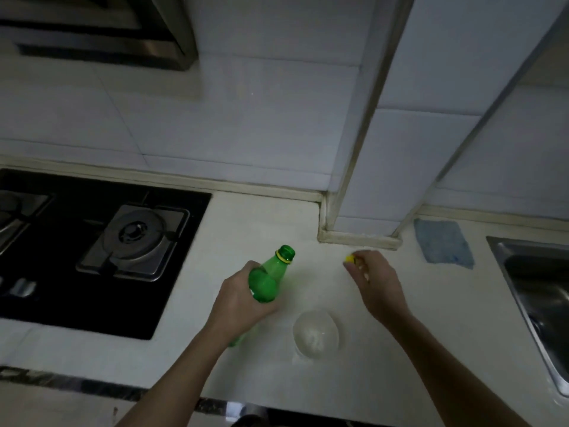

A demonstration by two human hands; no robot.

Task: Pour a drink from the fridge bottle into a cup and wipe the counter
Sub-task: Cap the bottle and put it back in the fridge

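The green bottle (268, 282) is showing an open mouth and a yellow neck ring, leaning over the white counter (261, 217) while the left hand (240, 300) is wrapping its fingers round the body. The right hand (374, 282) is pinching one yellow cap (349, 258) in its fingertips. One clear cup (315, 334) is standing between the forearms, one blue cloth (441, 243) is lying beside the sink (538, 288), and a hob (92, 241) is sitting at left.

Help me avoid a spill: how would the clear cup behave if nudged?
The cup looks thin, clear and seemingly empty, so it is probably light and easily tipped. It stands free on a smooth counter, so it would likely slide.
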